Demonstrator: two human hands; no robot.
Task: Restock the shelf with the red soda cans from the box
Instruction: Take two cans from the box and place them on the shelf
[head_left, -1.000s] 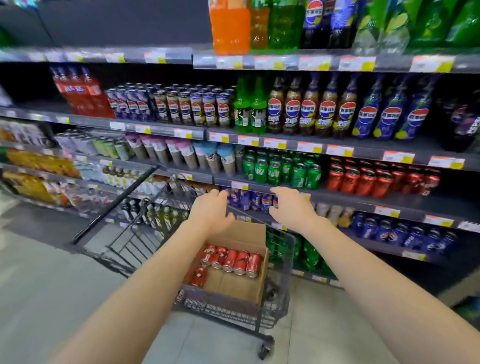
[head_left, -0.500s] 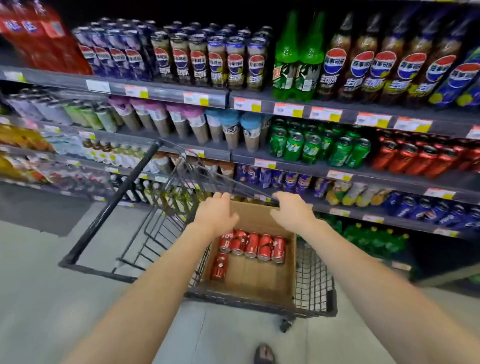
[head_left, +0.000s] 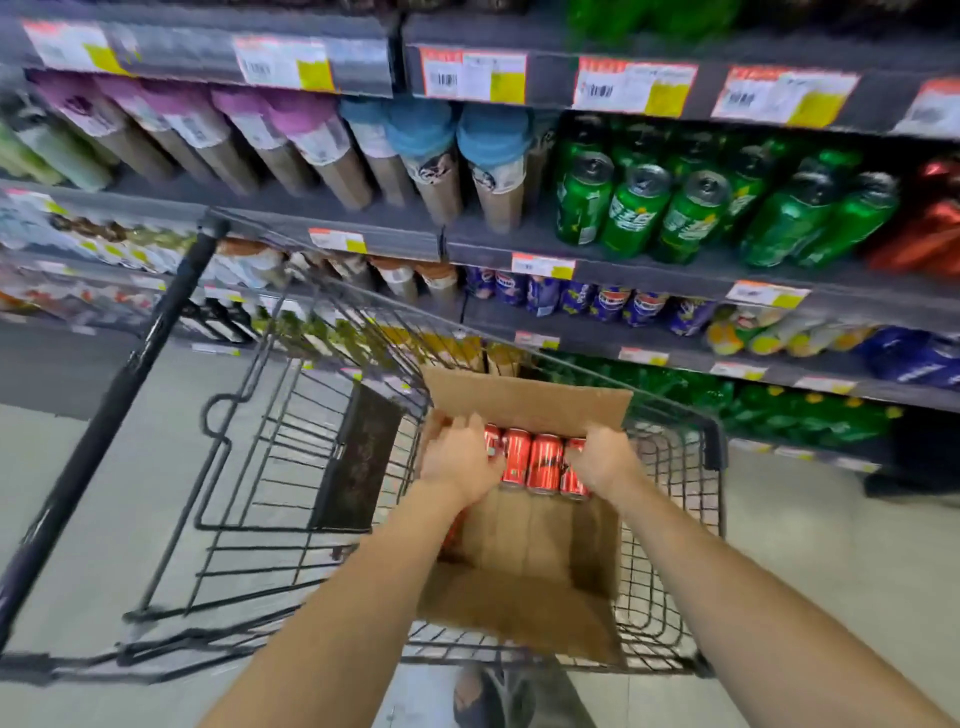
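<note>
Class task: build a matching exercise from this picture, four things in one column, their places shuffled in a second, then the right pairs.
1 red soda cans
2 cardboard box
3 green cans
4 blue-lidded cups

a shelf, right of purple-lidded cups
b inside the wire cart
c row at the box's far end
d shelf, right of the blue-lidded cups

Pairs: 1-c, 2-b, 3-d, 4-a

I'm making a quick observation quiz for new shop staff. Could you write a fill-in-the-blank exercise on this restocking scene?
1. The cans in the cardboard box are ____.
2. The box sits inside a wire cart coloured ____.
3. The left hand and the right hand both reach into the ____.
4. The shelf cans beside the blue-lidded cups are ____.

Missing words: red; black; box; green.
</note>
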